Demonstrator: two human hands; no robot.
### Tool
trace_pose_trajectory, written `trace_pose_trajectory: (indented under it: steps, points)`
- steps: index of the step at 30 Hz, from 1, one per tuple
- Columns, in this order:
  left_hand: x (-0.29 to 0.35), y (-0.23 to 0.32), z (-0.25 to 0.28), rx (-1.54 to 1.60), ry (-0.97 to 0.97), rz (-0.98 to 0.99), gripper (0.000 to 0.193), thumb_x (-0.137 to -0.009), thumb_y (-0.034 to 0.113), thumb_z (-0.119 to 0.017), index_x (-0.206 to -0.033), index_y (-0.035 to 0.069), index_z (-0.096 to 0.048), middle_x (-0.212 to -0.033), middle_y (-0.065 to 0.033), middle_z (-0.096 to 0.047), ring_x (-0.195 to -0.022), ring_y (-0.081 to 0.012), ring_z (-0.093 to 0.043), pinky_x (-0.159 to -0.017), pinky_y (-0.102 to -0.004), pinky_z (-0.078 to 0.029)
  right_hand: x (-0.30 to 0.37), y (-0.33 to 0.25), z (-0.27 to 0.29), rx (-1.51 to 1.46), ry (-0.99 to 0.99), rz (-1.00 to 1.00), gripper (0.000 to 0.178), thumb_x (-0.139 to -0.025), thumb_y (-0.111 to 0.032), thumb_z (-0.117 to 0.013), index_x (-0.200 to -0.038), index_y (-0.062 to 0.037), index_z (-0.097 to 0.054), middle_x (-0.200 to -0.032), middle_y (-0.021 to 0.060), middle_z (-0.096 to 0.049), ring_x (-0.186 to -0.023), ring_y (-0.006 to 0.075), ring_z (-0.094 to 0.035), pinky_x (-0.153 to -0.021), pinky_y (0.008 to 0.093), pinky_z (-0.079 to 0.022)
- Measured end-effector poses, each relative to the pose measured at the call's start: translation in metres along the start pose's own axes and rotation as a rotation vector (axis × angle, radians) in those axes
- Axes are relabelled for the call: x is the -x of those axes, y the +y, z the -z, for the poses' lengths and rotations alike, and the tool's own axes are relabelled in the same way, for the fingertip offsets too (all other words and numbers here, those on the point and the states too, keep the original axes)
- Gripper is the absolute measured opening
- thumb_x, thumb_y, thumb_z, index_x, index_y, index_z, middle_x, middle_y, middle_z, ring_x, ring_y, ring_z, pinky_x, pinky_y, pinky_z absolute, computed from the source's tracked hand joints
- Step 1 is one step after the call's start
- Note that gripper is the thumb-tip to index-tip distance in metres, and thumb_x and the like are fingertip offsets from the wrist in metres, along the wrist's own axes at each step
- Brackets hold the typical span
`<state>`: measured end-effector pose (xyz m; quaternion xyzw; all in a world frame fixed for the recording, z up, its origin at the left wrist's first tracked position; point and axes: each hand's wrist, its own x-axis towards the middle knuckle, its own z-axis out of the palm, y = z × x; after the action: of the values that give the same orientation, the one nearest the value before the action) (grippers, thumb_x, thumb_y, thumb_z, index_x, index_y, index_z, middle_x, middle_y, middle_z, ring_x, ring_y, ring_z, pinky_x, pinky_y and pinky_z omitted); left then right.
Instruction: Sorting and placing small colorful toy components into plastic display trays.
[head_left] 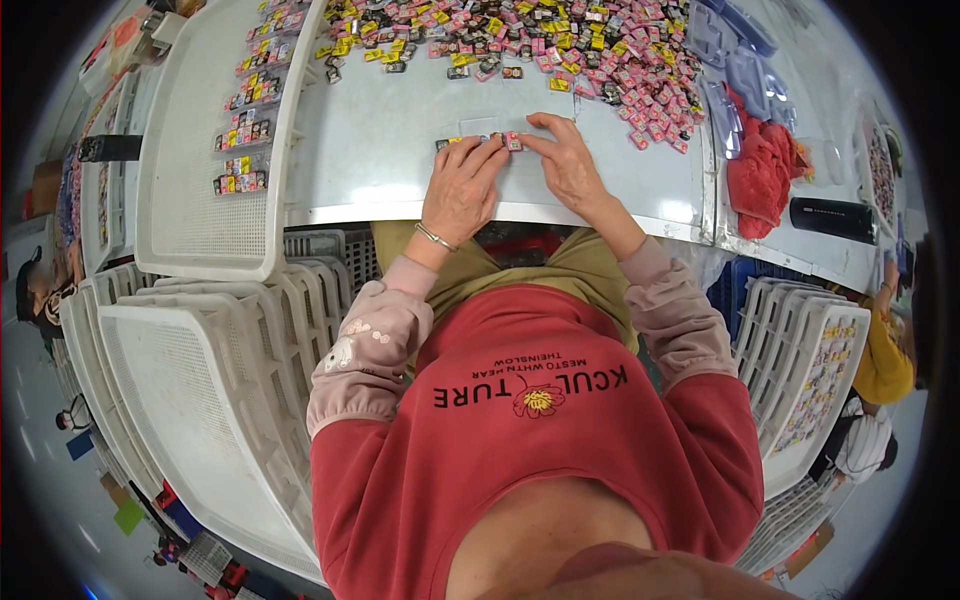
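Small pink block (514,141) on the pale worktop (370,170), between the left hand (464,188) and the right hand (572,167) in the head view. Left fingers drawn close together beside it, hold impossible to tell; right thumb and forefinger parted, one tip at the block. Beyond, scattered pink, yellow and black blocks (600,65).

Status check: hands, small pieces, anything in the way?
Left hand over a row of small pieces. Right hand at the pink end piece. Loose pile beyond, seemingly not in the way.
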<state>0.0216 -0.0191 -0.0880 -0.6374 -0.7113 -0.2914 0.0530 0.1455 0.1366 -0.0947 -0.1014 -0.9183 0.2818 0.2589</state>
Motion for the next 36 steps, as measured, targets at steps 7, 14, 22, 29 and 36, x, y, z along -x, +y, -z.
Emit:
trace_pose_trajectory:
  steps: [7, 14, 22, 29, 36]
  points:
    - [-0.003, 0.003, 0.001, -0.008, 0.0, -0.005, 0.042, -0.069, 0.004, -0.056, -0.111, 0.006, -0.055, -0.123, -0.0052, -0.051, -0.109, -0.0267, -0.046, -0.094, -0.0407, -0.035, 0.002, -0.009, -0.005, 0.151, -0.005, -0.005, 0.046, -0.067, 0.012, -0.046, -0.106, -0.005, -0.064, -0.115, 0.0152, -0.052, -0.108, 0.0327, -0.049, -0.092, 0.038, -0.04]
    - [-0.003, 0.008, 0.007, -0.064, -0.037, 0.023, 0.047, -0.071, 0.003, -0.055, -0.118, 0.008, -0.054, -0.123, -0.0026, -0.052, -0.109, -0.0251, -0.046, -0.092, -0.0388, -0.034, -0.036, 0.037, 0.029, -0.289, 0.151, -0.293, 0.036, -0.073, 0.008, -0.053, -0.105, -0.005, -0.063, -0.103, 0.0124, -0.058, -0.099, 0.029, -0.054, -0.084, 0.0364, -0.045]
    - [-0.005, 0.01, 0.003, -0.062, -0.034, 0.024, 0.047, -0.073, 0.002, -0.054, -0.119, 0.01, -0.055, -0.123, -0.0019, -0.052, -0.109, -0.0254, -0.046, -0.092, -0.0378, -0.034, -0.053, 0.064, 0.029, 0.302, -0.066, 0.06, 0.03, -0.075, -0.001, -0.06, -0.105, -0.0021, -0.061, -0.093, 0.0125, -0.057, -0.078, 0.0305, -0.056, -0.07, 0.0351, -0.048]
    - [-0.001, 0.008, 0.008, -0.067, -0.038, 0.039, 0.047, -0.072, 0.002, -0.055, -0.119, 0.009, -0.055, -0.124, -0.002, -0.053, -0.109, -0.0256, -0.047, -0.091, -0.0382, -0.034, -0.051, 0.052, 0.061, 0.081, -0.258, -0.119, 0.036, -0.075, 0.005, -0.052, -0.109, -0.0033, -0.06, -0.096, 0.0122, -0.055, -0.087, 0.0284, -0.056, -0.076, 0.0391, -0.046]
    - [-0.003, 0.008, 0.003, -0.071, -0.025, 0.002, 0.048, -0.068, 0.005, -0.056, -0.117, 0.008, -0.054, -0.124, -0.0029, -0.05, -0.108, -0.0256, -0.046, -0.091, -0.0398, -0.035, -0.04, 0.056, 0.047, 0.34, -0.233, 0.256, 0.032, -0.079, 0.002, -0.054, -0.11, -0.001, -0.058, -0.097, 0.0135, -0.053, -0.084, 0.0301, -0.058, -0.072, 0.038, -0.048]
